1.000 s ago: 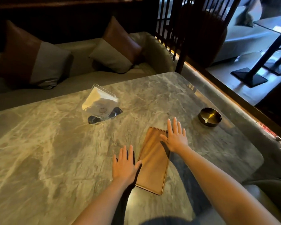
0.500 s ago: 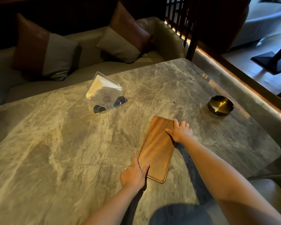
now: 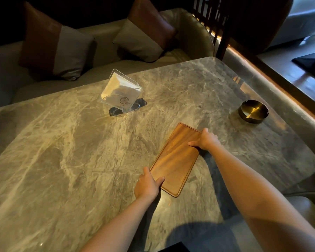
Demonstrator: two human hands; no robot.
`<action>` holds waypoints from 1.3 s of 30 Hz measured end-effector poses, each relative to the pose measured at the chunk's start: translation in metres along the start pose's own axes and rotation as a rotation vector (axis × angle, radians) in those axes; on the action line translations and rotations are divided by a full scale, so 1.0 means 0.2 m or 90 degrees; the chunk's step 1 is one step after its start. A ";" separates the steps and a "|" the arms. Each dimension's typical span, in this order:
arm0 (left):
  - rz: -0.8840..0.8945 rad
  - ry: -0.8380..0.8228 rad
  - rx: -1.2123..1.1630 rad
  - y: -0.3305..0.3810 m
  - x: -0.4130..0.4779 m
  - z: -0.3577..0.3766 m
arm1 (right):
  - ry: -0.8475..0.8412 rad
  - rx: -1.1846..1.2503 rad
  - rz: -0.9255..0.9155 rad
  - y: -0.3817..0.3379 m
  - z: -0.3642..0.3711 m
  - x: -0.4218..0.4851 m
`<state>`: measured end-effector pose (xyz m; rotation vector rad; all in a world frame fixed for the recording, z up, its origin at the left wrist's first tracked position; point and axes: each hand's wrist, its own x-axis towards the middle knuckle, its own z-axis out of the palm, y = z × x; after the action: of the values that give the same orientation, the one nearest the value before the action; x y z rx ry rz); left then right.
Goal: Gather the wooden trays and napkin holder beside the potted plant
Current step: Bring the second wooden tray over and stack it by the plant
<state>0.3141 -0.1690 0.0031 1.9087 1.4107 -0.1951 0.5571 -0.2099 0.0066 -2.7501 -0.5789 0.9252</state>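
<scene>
A long wooden tray (image 3: 176, 157) lies slanted on the marble table (image 3: 65, 160), right of centre. My left hand (image 3: 148, 184) grips its near left corner, thumb on top. My right hand (image 3: 205, 140) clasps its far right edge, fingers curled over the rim. A clear napkin holder (image 3: 121, 93) filled with white napkins stands on a dark base further back, to the left of the tray and apart from both hands. No potted plant is in view.
A round brass ashtray (image 3: 253, 110) sits near the table's right edge. A sofa with two brown-and-grey cushions (image 3: 56, 44) runs behind the table. A dark wooden slat screen (image 3: 213, 19) rises at the back right, with a lit ledge alongside.
Both hands went from flat and spread beside the tray to closed on its edges. The view has moved closer and lower over the table.
</scene>
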 end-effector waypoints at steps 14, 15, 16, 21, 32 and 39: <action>0.014 0.095 -0.147 -0.32 0.16 -0.40 | 0.068 0.098 -0.072 -0.45 0.12 -0.18; 0.015 0.102 -0.156 -0.36 0.16 -0.45 | 0.070 0.094 -0.083 -0.52 0.12 -0.21; 0.015 0.111 -0.164 -0.40 0.17 -0.49 | 0.073 0.088 -0.096 -0.60 0.13 -0.23; -0.001 0.166 -0.196 -0.66 0.17 -0.75 | 0.088 0.067 -0.178 -0.98 0.25 -0.37; -0.111 0.273 -0.290 -1.38 0.05 -1.26 | 0.008 -0.039 -0.328 -1.86 0.67 -0.78; -0.192 0.312 -0.322 -1.81 0.00 -1.47 | -0.051 -0.064 -0.403 -2.35 1.02 -0.99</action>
<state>-0.0889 0.0624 0.0435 1.3652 1.8528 0.4813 0.1452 0.1439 0.0879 -2.3510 -1.4285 0.8529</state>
